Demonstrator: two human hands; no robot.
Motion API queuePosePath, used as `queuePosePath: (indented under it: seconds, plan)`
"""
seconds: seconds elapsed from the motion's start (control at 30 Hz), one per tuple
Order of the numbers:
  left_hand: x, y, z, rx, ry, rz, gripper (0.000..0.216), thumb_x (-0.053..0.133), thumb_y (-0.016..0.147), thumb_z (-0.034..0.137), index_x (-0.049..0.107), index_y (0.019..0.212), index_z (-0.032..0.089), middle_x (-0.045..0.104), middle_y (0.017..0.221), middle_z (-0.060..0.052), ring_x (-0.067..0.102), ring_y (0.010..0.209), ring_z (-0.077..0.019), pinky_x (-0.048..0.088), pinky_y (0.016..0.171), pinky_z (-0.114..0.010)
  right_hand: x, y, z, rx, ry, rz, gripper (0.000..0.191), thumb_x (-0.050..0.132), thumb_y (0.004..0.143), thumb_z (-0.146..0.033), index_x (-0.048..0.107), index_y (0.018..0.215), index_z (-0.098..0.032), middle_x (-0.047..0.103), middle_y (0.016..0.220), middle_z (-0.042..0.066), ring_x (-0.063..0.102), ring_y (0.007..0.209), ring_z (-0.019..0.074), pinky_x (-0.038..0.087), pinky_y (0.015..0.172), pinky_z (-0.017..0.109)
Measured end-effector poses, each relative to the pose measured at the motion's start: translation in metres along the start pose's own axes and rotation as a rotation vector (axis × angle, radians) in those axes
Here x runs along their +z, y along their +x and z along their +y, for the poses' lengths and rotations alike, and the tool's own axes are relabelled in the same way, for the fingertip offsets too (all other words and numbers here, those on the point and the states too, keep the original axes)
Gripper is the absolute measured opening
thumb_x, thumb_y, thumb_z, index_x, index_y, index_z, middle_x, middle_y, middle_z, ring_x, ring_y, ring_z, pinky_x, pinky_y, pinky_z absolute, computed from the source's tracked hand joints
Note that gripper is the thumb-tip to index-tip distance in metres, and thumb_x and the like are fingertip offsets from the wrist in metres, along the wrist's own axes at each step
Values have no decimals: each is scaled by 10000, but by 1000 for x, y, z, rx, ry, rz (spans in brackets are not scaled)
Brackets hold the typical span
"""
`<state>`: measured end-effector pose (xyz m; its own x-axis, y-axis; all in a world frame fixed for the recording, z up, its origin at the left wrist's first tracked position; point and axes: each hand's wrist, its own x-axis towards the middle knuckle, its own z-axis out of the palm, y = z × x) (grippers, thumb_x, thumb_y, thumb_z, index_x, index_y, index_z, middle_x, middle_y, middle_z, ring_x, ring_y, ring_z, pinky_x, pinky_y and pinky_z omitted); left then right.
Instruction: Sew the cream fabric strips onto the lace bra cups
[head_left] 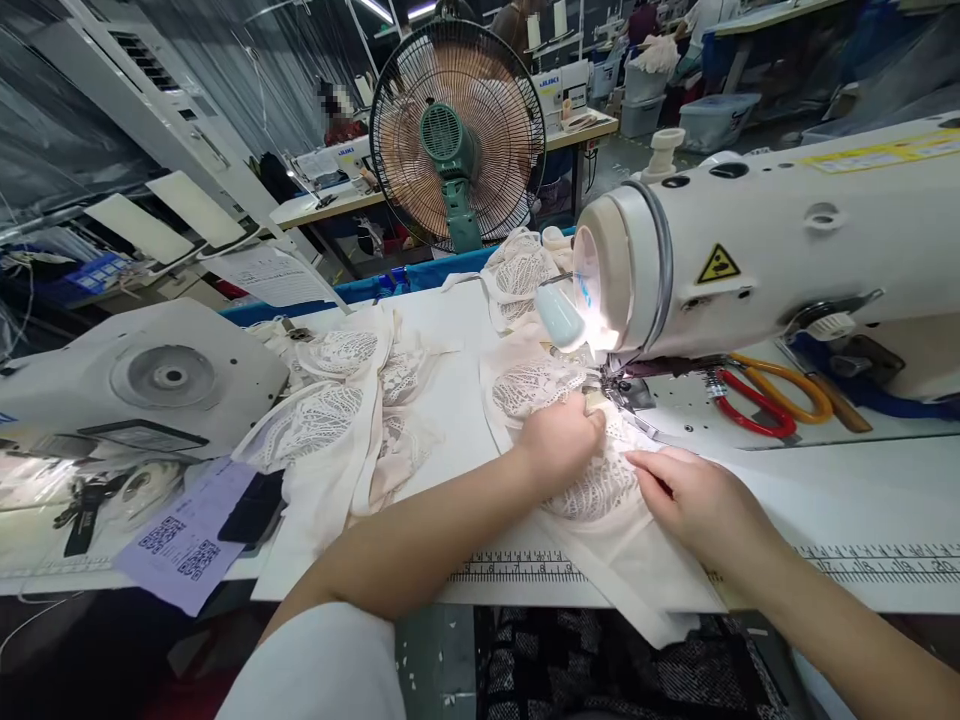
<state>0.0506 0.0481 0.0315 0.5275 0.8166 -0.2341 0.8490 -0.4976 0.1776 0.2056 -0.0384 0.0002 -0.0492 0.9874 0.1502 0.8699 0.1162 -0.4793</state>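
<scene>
A cream lace bra (600,490) lies across the sewing table, partly under the needle area of a white sewing machine (757,230). Its lower band hangs over the table's front edge. My left hand (562,440) is closed on the bra's edge close to the presser foot (619,385), its fingertips partly hidden by the hand itself. To the right, my right hand (690,490) pinches the lace edge between thumb and forefinger. Lamp light falls on the cloth by the needle; the needle itself is too small to make out.
More cream lace bras (330,420) are piled at the left, beside a second machine (150,380). Red-handled scissors (757,405) and an orange-handled pair (795,385) lie on the right. A purple paper (184,530) lies front left. A large fan (457,140) stands behind the table.
</scene>
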Motion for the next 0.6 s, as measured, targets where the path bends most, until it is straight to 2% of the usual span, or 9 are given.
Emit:
queuePosePath:
  seconds: [0.1, 0.23, 0.6]
  plan:
    - [-3, 2, 9, 54, 158, -24, 381, 346, 901, 243, 511, 1242, 196, 545, 1038, -106, 587, 786, -221, 419, 604, -290, -1, 4, 5, -18, -118, -6, 364, 318, 853, -261, 676, 871, -199, 551, 650, 30, 504, 595, 165, 315, 498, 269]
    - [-8, 7, 12, 40, 189, -32, 360, 379, 884, 232, 530, 1207, 179, 537, 1007, -110, 595, 754, -212, 435, 577, -285, -3, 12, 7, -73, -194, -9, 346, 312, 836, -212, 647, 754, -190, 447, 575, 12, 400, 520, 141, 259, 485, 262]
    - [-10, 13, 10, 51, 188, -13, 291, 377, 871, 226, 578, 1075, 173, 541, 951, -93, 596, 727, -201, 454, 560, -287, -3, 18, 7, -60, -198, -50, 304, 331, 842, -220, 614, 735, -190, 439, 586, 3, 387, 535, 126, 235, 496, 251]
